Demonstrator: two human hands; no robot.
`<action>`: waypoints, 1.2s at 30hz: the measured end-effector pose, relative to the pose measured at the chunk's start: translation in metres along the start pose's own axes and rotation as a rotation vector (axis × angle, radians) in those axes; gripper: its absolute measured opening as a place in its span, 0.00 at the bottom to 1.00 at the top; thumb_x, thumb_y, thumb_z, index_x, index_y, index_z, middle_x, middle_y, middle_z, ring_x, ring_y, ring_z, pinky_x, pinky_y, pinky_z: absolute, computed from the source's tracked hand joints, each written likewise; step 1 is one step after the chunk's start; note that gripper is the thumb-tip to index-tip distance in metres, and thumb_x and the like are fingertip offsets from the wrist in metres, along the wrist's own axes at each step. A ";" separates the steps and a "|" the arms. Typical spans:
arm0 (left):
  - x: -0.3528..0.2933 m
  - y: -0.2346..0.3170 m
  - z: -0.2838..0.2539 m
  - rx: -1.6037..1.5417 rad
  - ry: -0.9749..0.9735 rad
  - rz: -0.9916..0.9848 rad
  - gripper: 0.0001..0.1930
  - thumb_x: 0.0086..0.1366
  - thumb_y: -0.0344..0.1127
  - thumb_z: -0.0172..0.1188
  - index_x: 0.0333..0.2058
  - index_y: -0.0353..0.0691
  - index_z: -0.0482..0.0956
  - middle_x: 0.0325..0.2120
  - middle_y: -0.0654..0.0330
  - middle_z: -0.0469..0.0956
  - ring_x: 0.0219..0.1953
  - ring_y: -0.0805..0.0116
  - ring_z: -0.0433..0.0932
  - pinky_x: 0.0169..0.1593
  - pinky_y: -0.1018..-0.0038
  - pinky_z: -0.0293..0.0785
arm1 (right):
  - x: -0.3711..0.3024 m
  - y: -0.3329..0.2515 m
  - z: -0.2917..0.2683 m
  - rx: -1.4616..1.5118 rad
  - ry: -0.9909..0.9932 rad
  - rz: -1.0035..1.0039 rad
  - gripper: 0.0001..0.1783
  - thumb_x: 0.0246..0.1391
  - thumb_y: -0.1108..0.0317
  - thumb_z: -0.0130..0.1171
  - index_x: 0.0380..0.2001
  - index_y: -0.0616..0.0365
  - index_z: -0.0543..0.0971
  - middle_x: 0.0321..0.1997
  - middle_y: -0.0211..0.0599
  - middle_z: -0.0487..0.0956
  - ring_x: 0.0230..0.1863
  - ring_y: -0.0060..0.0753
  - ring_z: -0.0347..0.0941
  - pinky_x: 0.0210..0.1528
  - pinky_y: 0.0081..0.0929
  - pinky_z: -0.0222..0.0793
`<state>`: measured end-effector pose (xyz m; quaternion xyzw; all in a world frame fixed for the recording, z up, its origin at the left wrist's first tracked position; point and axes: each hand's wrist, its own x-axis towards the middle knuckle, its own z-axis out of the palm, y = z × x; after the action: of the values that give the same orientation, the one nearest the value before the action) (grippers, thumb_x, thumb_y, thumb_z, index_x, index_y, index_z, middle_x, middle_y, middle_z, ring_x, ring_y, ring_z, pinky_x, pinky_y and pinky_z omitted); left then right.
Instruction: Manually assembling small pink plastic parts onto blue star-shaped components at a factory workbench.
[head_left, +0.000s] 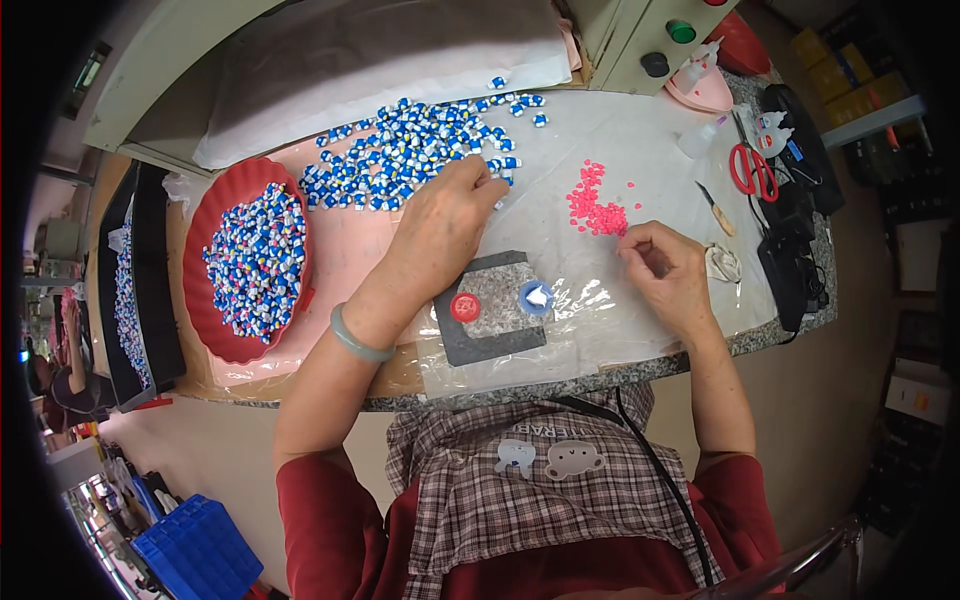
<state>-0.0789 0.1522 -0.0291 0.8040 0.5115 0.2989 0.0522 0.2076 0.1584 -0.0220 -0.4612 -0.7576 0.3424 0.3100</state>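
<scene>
My left hand [448, 215] is closed, its fingertips bent down at the right edge of a loose pile of small blue-and-white pieces [415, 140]. What its fingers hold, if anything, is hidden. Thumb and forefinger of my right hand [668, 275] are pinched together at the lower right of a small heap of pink bits [598, 212]; anything between them is too small to make out. Between my hands lies a grey stone-patterned plate [495, 300] with a dark border. On it sit a red round cap [464, 307] and a blue round dish [536, 297] with something white inside.
A red scalloped tray [198, 300] full of similar pieces stands at left, beside a black bin [150, 330]. At right lie red-handled scissors [752, 172], a small knife [716, 208], a crumpled cloth [723, 263] and a squeeze bottle [703, 137]. A pale metal housing [640, 50] borders the back.
</scene>
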 end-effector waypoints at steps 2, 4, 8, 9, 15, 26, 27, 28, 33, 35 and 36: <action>0.002 0.001 -0.003 0.042 -0.023 0.046 0.10 0.53 0.21 0.57 0.35 0.34 0.79 0.33 0.53 0.73 0.39 0.56 0.77 0.41 0.64 0.76 | -0.002 0.001 0.002 0.080 -0.031 0.067 0.03 0.55 0.82 0.58 0.33 0.65 0.78 0.31 0.28 0.79 0.31 0.15 0.75 0.33 0.16 0.72; 0.005 0.003 -0.004 0.083 -0.045 0.094 0.08 0.53 0.21 0.57 0.34 0.34 0.79 0.34 0.53 0.73 0.39 0.57 0.77 0.40 0.64 0.77 | -0.003 0.001 0.004 0.157 -0.060 0.135 0.03 0.55 0.82 0.58 0.33 0.65 0.78 0.32 0.28 0.79 0.33 0.15 0.74 0.35 0.16 0.72; 0.006 0.002 -0.006 0.160 -0.092 0.150 0.06 0.52 0.22 0.57 0.30 0.35 0.77 0.34 0.54 0.73 0.39 0.59 0.76 0.39 0.65 0.77 | -0.004 0.001 0.008 0.272 -0.104 0.170 0.05 0.56 0.82 0.58 0.36 0.65 0.78 0.34 0.28 0.78 0.36 0.17 0.74 0.39 0.16 0.72; 0.007 0.002 -0.006 0.174 -0.104 0.158 0.05 0.51 0.22 0.57 0.29 0.35 0.76 0.34 0.54 0.73 0.39 0.59 0.76 0.39 0.65 0.77 | -0.005 0.001 0.009 0.303 -0.109 0.192 0.05 0.56 0.82 0.59 0.36 0.65 0.78 0.34 0.28 0.78 0.36 0.17 0.74 0.39 0.17 0.72; 0.012 0.001 -0.012 0.048 0.061 0.071 0.06 0.55 0.21 0.56 0.32 0.33 0.77 0.30 0.52 0.75 0.32 0.59 0.78 0.34 0.66 0.76 | -0.008 -0.009 0.010 0.269 -0.041 0.036 0.07 0.56 0.83 0.59 0.38 0.65 0.78 0.36 0.31 0.79 0.36 0.20 0.76 0.39 0.18 0.74; -0.018 0.097 -0.014 -1.219 -0.348 -0.693 0.10 0.71 0.33 0.57 0.46 0.35 0.80 0.32 0.66 0.79 0.33 0.83 0.76 0.34 0.85 0.69 | -0.015 -0.040 0.008 -0.151 0.244 -0.581 0.19 0.46 0.85 0.68 0.43 0.64 0.76 0.34 0.43 0.85 0.32 0.37 0.85 0.34 0.26 0.80; -0.019 0.100 -0.010 -1.254 -0.328 -0.676 0.11 0.70 0.32 0.57 0.47 0.35 0.80 0.32 0.66 0.80 0.33 0.83 0.76 0.34 0.85 0.69 | -0.016 -0.042 0.006 -0.204 0.232 -0.613 0.20 0.45 0.86 0.68 0.43 0.64 0.77 0.34 0.43 0.85 0.32 0.37 0.85 0.34 0.26 0.80; -0.021 0.103 -0.005 -1.288 -0.307 -0.660 0.11 0.70 0.32 0.58 0.48 0.35 0.79 0.33 0.66 0.80 0.33 0.83 0.76 0.34 0.84 0.70 | -0.017 -0.043 0.006 -0.258 0.219 -0.644 0.20 0.45 0.86 0.67 0.43 0.63 0.78 0.35 0.43 0.85 0.32 0.37 0.85 0.34 0.27 0.80; -0.022 0.113 0.005 -1.322 -0.213 -0.661 0.11 0.69 0.29 0.57 0.48 0.34 0.78 0.33 0.65 0.80 0.34 0.81 0.76 0.33 0.84 0.70 | -0.023 -0.046 0.001 -0.344 0.211 -0.716 0.23 0.44 0.87 0.65 0.47 0.64 0.79 0.36 0.44 0.85 0.33 0.38 0.84 0.34 0.27 0.81; -0.021 0.116 0.006 -1.396 -0.162 -0.683 0.10 0.68 0.28 0.56 0.46 0.35 0.78 0.30 0.65 0.80 0.29 0.83 0.73 0.32 0.84 0.69 | -0.025 -0.048 0.001 -0.384 0.200 -0.744 0.24 0.45 0.87 0.64 0.48 0.64 0.78 0.37 0.45 0.85 0.34 0.38 0.84 0.34 0.27 0.81; -0.021 0.117 0.007 -1.395 -0.161 -0.683 0.10 0.68 0.28 0.56 0.46 0.35 0.78 0.30 0.65 0.80 0.29 0.83 0.73 0.32 0.84 0.69 | -0.027 -0.047 0.001 -0.406 0.200 -0.743 0.25 0.45 0.87 0.62 0.50 0.65 0.78 0.38 0.46 0.85 0.35 0.39 0.85 0.34 0.28 0.81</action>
<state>0.0114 0.0807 0.0022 0.4028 0.4190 0.4594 0.6717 0.1941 0.1179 0.0117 -0.2397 -0.8903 0.0050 0.3872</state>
